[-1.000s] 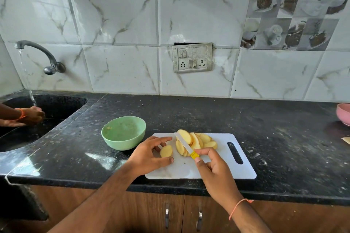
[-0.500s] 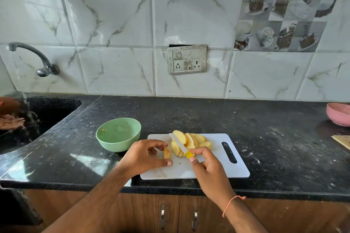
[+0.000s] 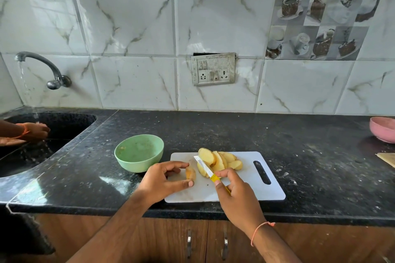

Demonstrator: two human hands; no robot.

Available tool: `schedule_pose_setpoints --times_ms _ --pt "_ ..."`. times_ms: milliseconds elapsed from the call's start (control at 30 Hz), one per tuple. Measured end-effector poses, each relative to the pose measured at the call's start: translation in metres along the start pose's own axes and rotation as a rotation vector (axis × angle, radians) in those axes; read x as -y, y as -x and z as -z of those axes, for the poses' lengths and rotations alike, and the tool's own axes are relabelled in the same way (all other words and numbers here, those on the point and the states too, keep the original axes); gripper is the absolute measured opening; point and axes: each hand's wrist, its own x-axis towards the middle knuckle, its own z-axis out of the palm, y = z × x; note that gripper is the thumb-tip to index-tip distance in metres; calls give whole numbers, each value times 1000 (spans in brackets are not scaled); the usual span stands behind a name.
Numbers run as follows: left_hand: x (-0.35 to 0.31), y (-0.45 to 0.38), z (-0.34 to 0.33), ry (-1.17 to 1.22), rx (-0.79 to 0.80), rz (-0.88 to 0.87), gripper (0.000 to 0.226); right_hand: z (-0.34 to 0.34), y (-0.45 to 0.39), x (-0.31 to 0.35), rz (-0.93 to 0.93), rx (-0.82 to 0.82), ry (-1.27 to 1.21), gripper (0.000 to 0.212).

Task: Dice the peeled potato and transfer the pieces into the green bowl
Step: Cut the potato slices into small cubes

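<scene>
Head view: knife [image 3: 203, 166] blade diagonally toward upper-left.

Kitchen interior seen from above the counter. A black speckled granite countertop [image 3: 235, 130] runs the full width, its polished surface catching bright patches of light near the front edge. At left, a dark sink [image 3: 64, 126] is recessed into the counter beneath a curved metal tap [image 3: 46, 68] with water running from its spout. The wall [image 3: 132, 28] is clad in white marble-pattern tiles; at upper right, decorative tiles [image 3: 316, 25] depict cups and cakes. A metal switch-and-socket plate [image 3: 213, 69] is mounted centrally. Below the counter, wood-grain cabinet doors [image 3: 205, 241] carry two vertical metal handles.
</scene>
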Motion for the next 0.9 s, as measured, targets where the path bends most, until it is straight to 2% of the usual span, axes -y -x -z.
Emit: schedule_pose_setpoints --times_ms 167,333,633,900 --pt "0 2 -3 -60 -50 -7 62 -1 4 14 1 -9 172 16" --pt "-3 3 -6 -77 -103 -3 57 -4 13 39 48 -30 382 23" --pt "-2 -1 -7 -79 -97 17 55 -5 13 70 99 8 461 21" --pt "4 -4 -8 -86 -97 1 58 -11 15 86 107 84 589 44"
